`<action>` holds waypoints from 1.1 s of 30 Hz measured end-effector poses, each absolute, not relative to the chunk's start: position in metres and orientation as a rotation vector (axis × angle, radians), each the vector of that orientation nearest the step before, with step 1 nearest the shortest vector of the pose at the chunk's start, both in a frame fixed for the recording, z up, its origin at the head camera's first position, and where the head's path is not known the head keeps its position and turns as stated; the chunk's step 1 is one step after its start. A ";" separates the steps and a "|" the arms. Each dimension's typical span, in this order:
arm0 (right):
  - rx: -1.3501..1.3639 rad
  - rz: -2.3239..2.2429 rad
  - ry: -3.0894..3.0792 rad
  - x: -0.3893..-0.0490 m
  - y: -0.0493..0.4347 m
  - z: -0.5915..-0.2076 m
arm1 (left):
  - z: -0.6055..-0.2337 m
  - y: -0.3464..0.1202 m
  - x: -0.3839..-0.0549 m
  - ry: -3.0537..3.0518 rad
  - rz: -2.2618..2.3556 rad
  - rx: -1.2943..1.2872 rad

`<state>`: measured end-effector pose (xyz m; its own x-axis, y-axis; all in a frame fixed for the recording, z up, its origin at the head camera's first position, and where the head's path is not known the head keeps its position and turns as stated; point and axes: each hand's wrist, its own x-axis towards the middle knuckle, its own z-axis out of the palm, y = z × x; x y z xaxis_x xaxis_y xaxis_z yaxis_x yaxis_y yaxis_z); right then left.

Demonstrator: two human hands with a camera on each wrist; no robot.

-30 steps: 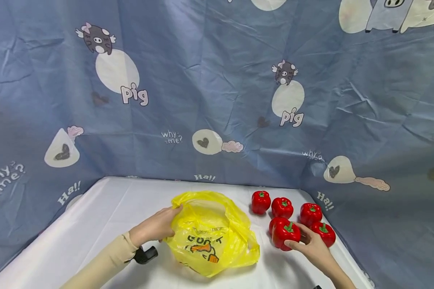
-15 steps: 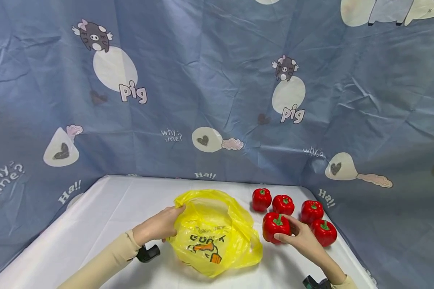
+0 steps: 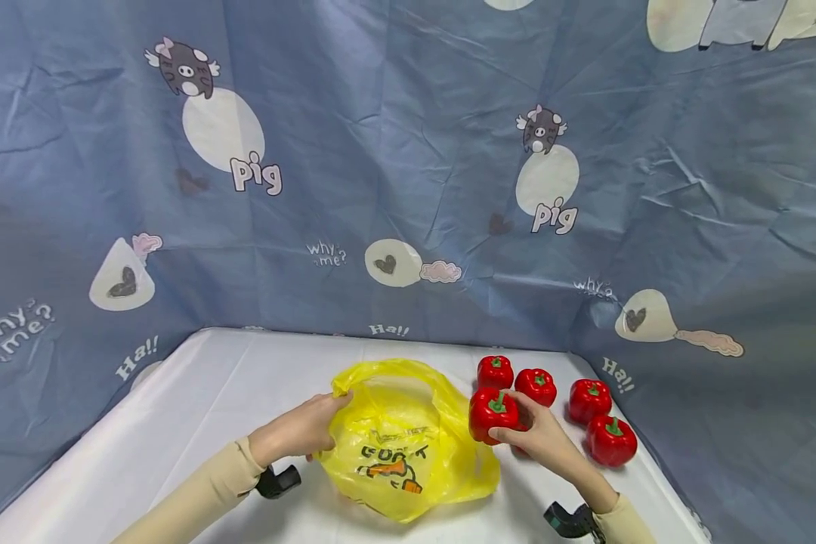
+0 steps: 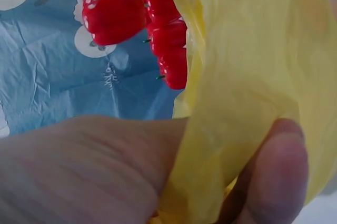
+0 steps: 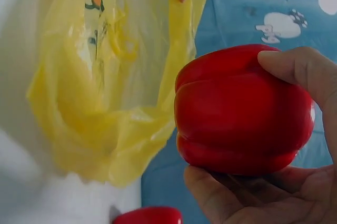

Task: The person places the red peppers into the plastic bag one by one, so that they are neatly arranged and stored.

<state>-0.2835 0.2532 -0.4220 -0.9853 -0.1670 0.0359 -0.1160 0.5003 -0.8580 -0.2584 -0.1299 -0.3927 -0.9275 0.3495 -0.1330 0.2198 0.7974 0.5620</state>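
In the head view, my left hand [image 3: 302,432] grips the rim of a yellow plastic bag [image 3: 387,483] with printed lettering. The left wrist view has the thumb [image 4: 279,174] over the bag's film. The bag's mouth gapes upward; its bottom inside is hard to make out. My right hand [image 3: 544,438] holds a red bell pepper [image 3: 491,417] with a green stem, raised beside the bag's right edge. In the right wrist view, thumb and fingers clasp this pepper [image 5: 242,110] from opposite sides, with the bag's opening [image 5: 142,71] to its left.
Several more red bell peppers stand at the table's right back, among them one at the back [image 3: 495,372] and one near the right edge [image 3: 612,440]. A white cloth covers the table [image 3: 245,378]. A blue printed curtain [image 3: 408,189] hangs behind it.
My right hand has lifted the bell pepper and carried it left, from among the other peppers to beside the bag. The left hand keeps its hold on the bag's rim, barely moving.
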 end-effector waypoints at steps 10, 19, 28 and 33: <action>-0.463 -1.534 2.648 -0.292 0.230 -0.418 | -0.398 -0.127 -0.256 2.739 0.841 0.502; -0.503 -1.505 2.665 -0.297 0.217 -0.411 | -0.401 -0.126 -0.256 2.729 0.852 0.525; -0.469 -1.506 2.670 -0.301 0.207 -0.408 | -0.399 -0.125 -0.252 2.745 0.833 0.524; -0.555 -1.507 2.597 -0.307 0.196 -0.409 | -0.398 -0.125 -0.250 2.732 0.846 0.517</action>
<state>-0.3071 0.1957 -0.4095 -0.9301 -0.3520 0.1044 -0.2653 0.4476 -0.8540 -0.2503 -0.1250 -0.3979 -0.9100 0.3976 -0.1173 0.2617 0.7705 0.5812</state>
